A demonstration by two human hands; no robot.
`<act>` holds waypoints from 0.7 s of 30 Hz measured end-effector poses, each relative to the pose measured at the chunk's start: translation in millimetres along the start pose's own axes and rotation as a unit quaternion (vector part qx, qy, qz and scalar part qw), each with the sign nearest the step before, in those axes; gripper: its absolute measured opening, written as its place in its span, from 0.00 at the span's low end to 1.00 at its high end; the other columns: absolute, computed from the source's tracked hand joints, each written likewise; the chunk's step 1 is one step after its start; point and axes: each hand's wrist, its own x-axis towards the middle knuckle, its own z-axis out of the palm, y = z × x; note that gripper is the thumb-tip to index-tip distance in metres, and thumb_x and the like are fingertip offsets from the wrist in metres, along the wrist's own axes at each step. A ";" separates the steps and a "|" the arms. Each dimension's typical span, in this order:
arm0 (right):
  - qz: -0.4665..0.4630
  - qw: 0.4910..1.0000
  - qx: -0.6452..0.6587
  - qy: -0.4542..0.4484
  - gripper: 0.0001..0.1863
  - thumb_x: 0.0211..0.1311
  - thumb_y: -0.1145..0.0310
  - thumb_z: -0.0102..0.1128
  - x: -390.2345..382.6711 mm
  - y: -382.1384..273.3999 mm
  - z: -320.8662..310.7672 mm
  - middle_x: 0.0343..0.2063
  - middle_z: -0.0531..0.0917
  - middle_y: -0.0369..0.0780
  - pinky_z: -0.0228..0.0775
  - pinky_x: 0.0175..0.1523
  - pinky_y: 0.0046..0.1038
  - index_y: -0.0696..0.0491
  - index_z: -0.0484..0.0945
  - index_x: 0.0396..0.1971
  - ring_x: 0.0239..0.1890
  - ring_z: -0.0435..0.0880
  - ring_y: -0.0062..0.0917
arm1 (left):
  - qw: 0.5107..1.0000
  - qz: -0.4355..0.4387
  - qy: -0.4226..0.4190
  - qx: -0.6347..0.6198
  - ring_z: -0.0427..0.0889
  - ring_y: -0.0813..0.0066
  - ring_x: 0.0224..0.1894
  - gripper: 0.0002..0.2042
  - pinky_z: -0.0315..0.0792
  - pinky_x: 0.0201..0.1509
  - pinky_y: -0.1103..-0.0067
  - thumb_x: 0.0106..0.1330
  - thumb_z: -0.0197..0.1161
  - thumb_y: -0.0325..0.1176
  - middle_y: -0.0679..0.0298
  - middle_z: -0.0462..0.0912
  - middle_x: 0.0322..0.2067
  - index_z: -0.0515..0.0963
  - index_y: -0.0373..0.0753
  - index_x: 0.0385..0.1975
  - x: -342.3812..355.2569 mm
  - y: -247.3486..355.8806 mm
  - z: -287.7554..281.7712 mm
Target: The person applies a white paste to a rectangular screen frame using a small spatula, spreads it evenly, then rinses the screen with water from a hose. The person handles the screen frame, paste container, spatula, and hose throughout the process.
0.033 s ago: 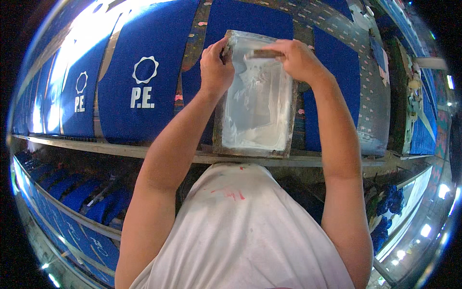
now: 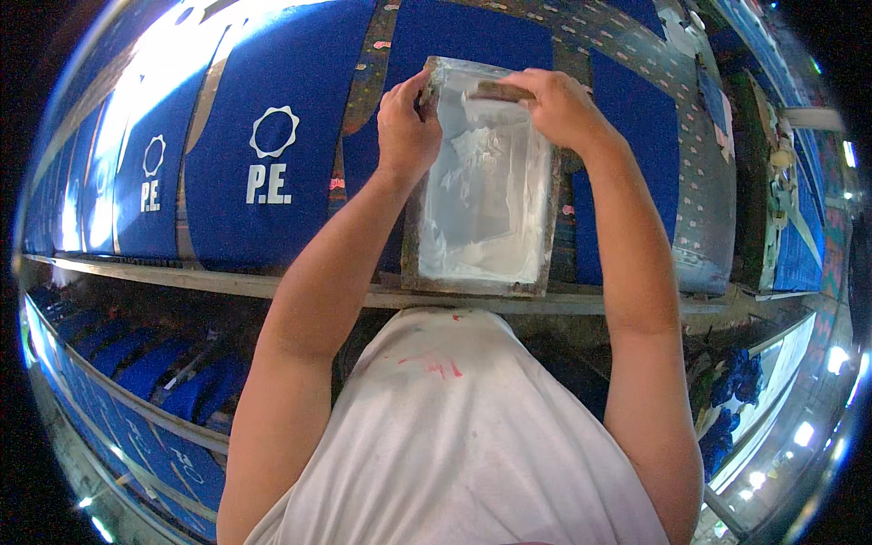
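Note:
A rectangular screen frame smeared with white paste rests on the long bench, over a blue fabric piece. My left hand is closed on the frame's upper left edge. Near the frame's far end, my right hand grips a dark squeegee bar, with a band of white paste beside it on the mesh.
Blue fabric pieces with white printed marks lie along the bench to the left, another to the right. A pale rail runs along the front edge. Lower racks hold more blue pieces. My white shirt fills the bottom middle.
My right hand and the squeegee have moved slightly away from me, toward the frame's far end. My left hand and the frame look unmoved.

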 end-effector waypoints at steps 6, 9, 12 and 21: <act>0.009 1.000 -0.015 -0.002 0.24 0.65 0.80 0.62 -10.9 -18.1 15.9 0.50 0.91 0.51 0.82 0.63 0.47 0.50 0.89 0.60 0.56 0.91 0.51 | 1.000 0.011 0.004 -0.013 0.87 0.44 0.55 0.20 0.79 0.64 0.57 0.68 0.68 0.21 0.48 0.90 0.50 0.85 0.36 0.60 2.3 -8.3 0.6; 0.011 0.999 -0.011 -0.037 0.24 0.66 0.82 0.61 -35.2 -38.7 16.1 0.49 0.91 0.50 0.81 0.63 0.46 0.52 0.89 0.60 0.55 0.90 0.50 | 1.000 0.002 0.008 -0.017 0.88 0.44 0.55 0.18 0.80 0.63 0.59 0.69 0.69 0.24 0.48 0.91 0.50 0.86 0.36 0.60 10.4 -9.3 3.8; -0.008 0.999 -0.003 -0.034 0.25 0.62 0.83 0.60 -71.2 -58.0 25.1 0.47 0.91 0.50 0.82 0.61 0.46 0.54 0.90 0.58 0.52 0.90 0.50 | 0.999 0.006 0.014 -0.030 0.90 0.46 0.53 0.18 0.82 0.62 0.61 0.70 0.70 0.27 0.48 0.92 0.50 0.87 0.37 0.60 9.4 -6.4 2.9; 0.025 0.999 0.018 -0.021 0.21 0.63 0.79 0.61 -163.6 -139.4 46.1 0.50 0.91 0.46 0.77 0.66 0.45 0.57 0.89 0.55 0.56 0.87 0.45 | 1.000 -0.002 0.018 -0.012 0.94 0.56 0.55 0.19 0.83 0.64 0.67 0.72 0.72 0.28 0.49 0.93 0.54 0.86 0.36 0.62 8.5 -5.2 -1.6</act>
